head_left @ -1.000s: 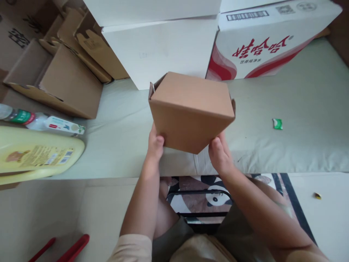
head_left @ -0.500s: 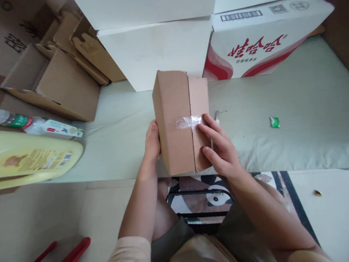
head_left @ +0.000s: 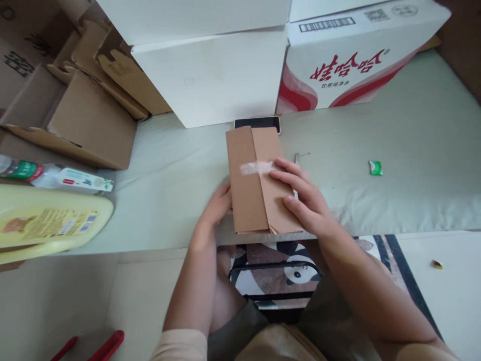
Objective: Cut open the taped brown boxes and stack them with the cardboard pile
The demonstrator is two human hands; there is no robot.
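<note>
Between my hands is a small brown cardboard box point(head_left: 246, 200), its top seam crossed by a short strip of clear tape point(head_left: 251, 167). My left hand point(head_left: 218, 204) grips the box's left side, with its fingertips hidden behind the cardboard. On the right, my right hand point(head_left: 302, 193) holds the box, its fingers laid over the top flap and one fingertip at the tape's end. Just beyond the box lies a dark-screened phone point(head_left: 259, 123), partly covered by it. A thin metallic thing point(head_left: 296, 158) shows beside my right fingers; its kind I cannot make out.
White cartons point(head_left: 210, 80) and a red-printed water carton point(head_left: 338, 75) stand at the back. Open brown boxes point(head_left: 93, 118), a plastic bottle point(head_left: 26, 169) and a yellow jug point(head_left: 56, 215) are on the left. A small green packet point(head_left: 375, 168) lies right. Red handles point(head_left: 107, 346) show lower left.
The box has come down and its top has turned to face me more flatly. Both hands stay on it. The phone behind it has come into sight.
</note>
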